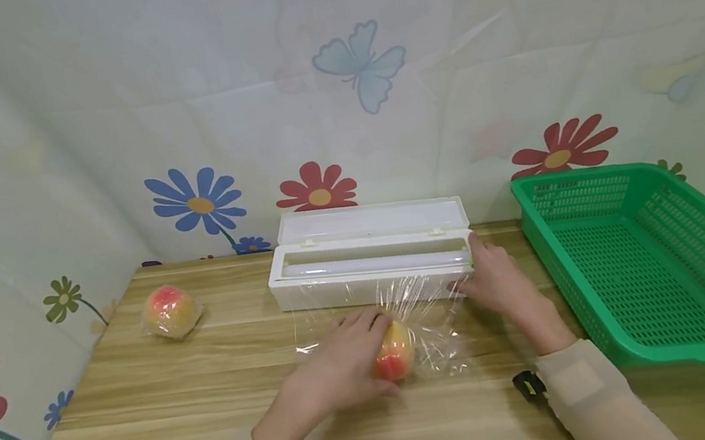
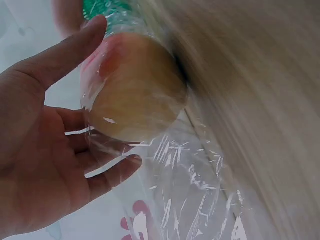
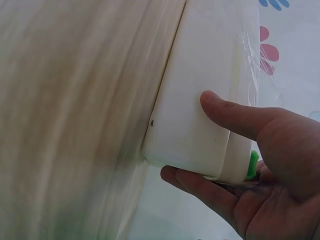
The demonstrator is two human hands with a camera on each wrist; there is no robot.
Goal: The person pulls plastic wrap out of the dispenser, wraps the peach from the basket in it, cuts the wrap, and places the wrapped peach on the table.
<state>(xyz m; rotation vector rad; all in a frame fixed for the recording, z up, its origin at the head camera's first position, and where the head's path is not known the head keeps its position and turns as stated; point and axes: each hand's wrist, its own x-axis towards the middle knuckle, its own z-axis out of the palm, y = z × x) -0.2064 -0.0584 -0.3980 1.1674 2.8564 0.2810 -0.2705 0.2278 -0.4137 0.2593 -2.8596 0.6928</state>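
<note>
My left grip (image 1: 347, 359) curves loosely around a peach (image 1: 398, 356) on the bench (image 1: 249, 398), in front of the white box (image 1: 329, 290); from above I cover the fruit's left part. Glare on the clear film (image 1: 442, 348) makes its edges hard to trace. My right grip (image 1: 499, 280) clasps the box's right end, thumb on the front, some fingers hidden behind, and a green piece (image 3: 252, 165) there shows only partly. The front wall hides the roll's (image 1: 373, 261) underside. The head view cuts off the green basket's (image 1: 692, 352) right corner.
</note>
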